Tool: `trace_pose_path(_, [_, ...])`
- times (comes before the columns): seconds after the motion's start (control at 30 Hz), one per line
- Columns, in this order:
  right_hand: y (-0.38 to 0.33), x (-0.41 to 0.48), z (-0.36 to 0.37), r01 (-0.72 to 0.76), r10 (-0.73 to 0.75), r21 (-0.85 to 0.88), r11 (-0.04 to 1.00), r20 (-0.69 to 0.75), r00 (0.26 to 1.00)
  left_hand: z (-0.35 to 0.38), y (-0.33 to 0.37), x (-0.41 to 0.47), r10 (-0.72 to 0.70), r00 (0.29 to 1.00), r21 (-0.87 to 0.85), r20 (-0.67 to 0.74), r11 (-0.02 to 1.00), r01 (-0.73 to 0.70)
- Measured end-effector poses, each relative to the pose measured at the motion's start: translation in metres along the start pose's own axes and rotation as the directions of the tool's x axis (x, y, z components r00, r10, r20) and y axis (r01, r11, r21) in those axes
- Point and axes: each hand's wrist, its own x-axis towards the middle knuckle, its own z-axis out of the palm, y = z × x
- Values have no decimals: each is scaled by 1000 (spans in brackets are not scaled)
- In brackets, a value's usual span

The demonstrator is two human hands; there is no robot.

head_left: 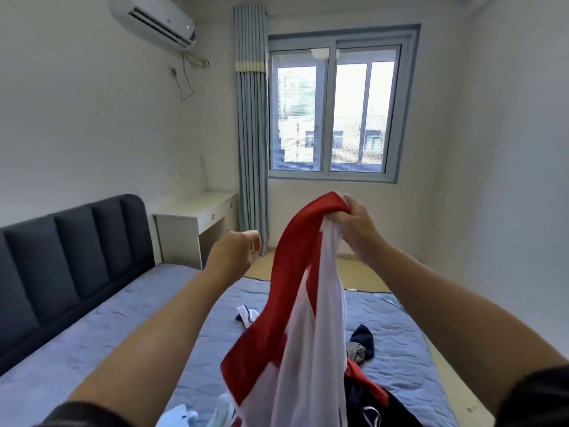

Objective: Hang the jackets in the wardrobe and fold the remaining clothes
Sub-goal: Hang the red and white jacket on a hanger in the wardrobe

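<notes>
A red and white garment (292,318) hangs in the air over the bed, bunched at its top edge in my right hand (358,228). My left hand (235,251) is raised to the left of the garment, apart from it, with the fingers curled loosely and nothing in them. Below the garment, more clothes lie on the bed: a dark navy and red pile (366,392) at the near right, a small white and navy piece (246,315) in the middle, and pale blue cloth (181,419) at the bottom edge.
The bed (101,343) has a blue-grey quilted cover and a dark padded headboard (70,260) on the left. A white desk (197,223) stands in the far corner beside a striped curtain (251,143) and a window (335,109). No wardrobe is in view.
</notes>
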Motion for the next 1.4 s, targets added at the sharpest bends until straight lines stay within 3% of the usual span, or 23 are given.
trace_pose_path(0.1, [-4, 0, -18, -21, 22, 104, 994, -11, 1000, 30, -15, -21, -81, 986, -222, 146, 969, 113])
trace_pose_path(0.2, [-13, 3, -25, -10, 3, 116, 993, 56, 998, 52, 13, -17, 28, 945, -547, 326, 821, 165])
trace_pose_path(0.3, [-19, 5, -30, -17, 1, 165, 986, 94, 996, 68, 47, -3, 26, 935, -687, 354, 685, 241])
trace_pose_path(0.43, [-22, 6, -47, 7, -17, 186, 982, 50, 999, 96, 76, 7, -44, 929, -612, 368, 740, 278])
trace_pose_path(0.53, [-21, 2, -77, 18, -5, 182, 983, -70, 998, 124, 78, -5, 37, 838, -531, 545, 789, 310])
trace_pose_path(0.6, [-20, -2, -100, 22, 3, 169, 985, -149, 989, 138, 70, -16, -12, 789, -473, 614, 795, 379])
trace_pose_path(0.67, [-17, -7, -121, 13, 14, 112, 994, -230, 973, 144, 63, -18, -147, 834, -452, 532, 784, 426])
trace_pose_path(0.73, [-11, -13, -138, -44, 34, -28, 999, -304, 952, 140, 62, -8, -299, 895, -515, 331, 737, 437])
trace_pose_path(0.8, [-5, -20, -152, -119, 57, -140, 983, -383, 922, 124, 62, 7, -394, 910, -557, 131, 730, 396])
trace_pose_path(0.83, [-3, -23, -158, -152, 68, -163, 975, -431, 900, 116, 59, 13, -369, 929, -521, 40, 786, 334])
trace_pose_path(0.9, [-2, -28, -172, -206, 85, -174, 963, -529, 845, 100, 50, 18, -146, 989, -390, -16, 912, 128])
trace_pose_path(1.0, [0, -32, -187, -298, 102, -245, 922, -589, 801, 80, 36, 18, 212, 957, -126, 198, 974, -189])
trace_pose_path(1.07, [3, -34, -186, -337, 109, -292, 895, -589, 800, 70, 32, 22, 228, 934, 80, 276, 962, -259])
trace_pose_path(1.17, [6, -37, -178, -348, 106, -327, 879, -578, 809, 61, 29, 25, -24, 960, 218, 278, 975, -38])
trace_pose_path(1.27, [9, -39, -176, -355, 59, -434, 828, -562, 825, 53, 26, 23, -309, 893, 150, 326, 950, 274])
trace_pose_path(1.33, [9, -40, -176, -378, 39, -530, 759, -542, 840, 47, 23, 21, -396, 853, 128, 340, 918, 375])
trace_pose_path(1.4, [8, -41, -176, -387, -8, -620, 683, -535, 845, 36, 22, 23, -427, 861, 128, 277, 904, 407])
